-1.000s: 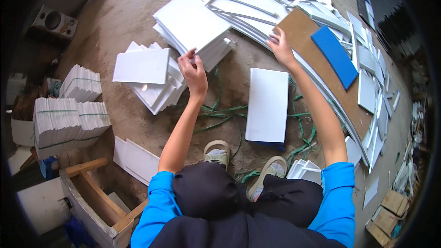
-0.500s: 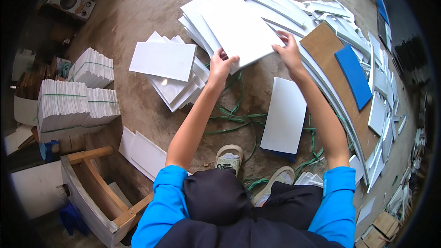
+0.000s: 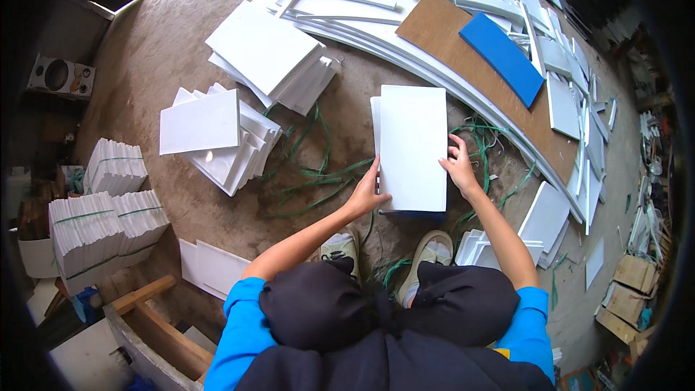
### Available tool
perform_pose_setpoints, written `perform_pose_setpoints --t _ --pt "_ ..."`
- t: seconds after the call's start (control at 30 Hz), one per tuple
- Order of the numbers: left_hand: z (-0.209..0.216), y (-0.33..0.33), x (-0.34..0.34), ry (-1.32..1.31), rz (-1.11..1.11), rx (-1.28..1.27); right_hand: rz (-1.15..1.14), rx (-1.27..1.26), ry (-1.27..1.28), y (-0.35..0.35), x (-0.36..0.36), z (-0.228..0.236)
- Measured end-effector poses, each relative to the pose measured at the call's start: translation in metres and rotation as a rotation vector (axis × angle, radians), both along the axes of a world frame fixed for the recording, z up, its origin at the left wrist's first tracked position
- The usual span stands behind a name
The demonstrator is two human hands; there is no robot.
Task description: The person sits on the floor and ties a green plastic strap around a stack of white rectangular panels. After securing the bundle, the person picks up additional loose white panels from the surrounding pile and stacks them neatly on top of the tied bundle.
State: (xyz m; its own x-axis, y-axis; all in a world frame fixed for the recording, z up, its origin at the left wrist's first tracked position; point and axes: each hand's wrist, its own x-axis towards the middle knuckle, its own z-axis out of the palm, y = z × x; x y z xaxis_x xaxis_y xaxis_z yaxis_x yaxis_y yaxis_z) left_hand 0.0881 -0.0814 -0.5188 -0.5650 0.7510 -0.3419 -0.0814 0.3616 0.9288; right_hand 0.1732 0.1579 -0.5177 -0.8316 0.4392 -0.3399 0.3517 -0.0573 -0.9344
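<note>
Right in front of the person, between the two hands, is a flat white panel. The left hand is at its left edge, near the bottom corner, fingers stretched along the side. The right hand is at the other edge, with its fingers bent and a bit spread. I can't tell if the hands grip the panel or just push on its sides. A lower white panel sticks out a little on the left, so I think they aren't lined up yet.

Over on the left, bundles of white panels have green string around them, so those look done to me. The big loose stack and the small loose stack are messy, and I can't see any string around them. More string lies in a tangle on the floor. I'd say a lot is left
</note>
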Motion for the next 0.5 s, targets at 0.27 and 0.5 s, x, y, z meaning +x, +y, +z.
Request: perform_pose_setpoints --t 0.27,0.5 --pt "-0.016 -0.029 -0.02 0.592 0.153 -0.215 0.045 0.793 -0.063 -0.01 -0.044 -0.02" --pt "0.082 -0.063 -0.187 0.652 0.987 -0.047 0.284 0.491 0.343 -0.039 -0.225 0.044"
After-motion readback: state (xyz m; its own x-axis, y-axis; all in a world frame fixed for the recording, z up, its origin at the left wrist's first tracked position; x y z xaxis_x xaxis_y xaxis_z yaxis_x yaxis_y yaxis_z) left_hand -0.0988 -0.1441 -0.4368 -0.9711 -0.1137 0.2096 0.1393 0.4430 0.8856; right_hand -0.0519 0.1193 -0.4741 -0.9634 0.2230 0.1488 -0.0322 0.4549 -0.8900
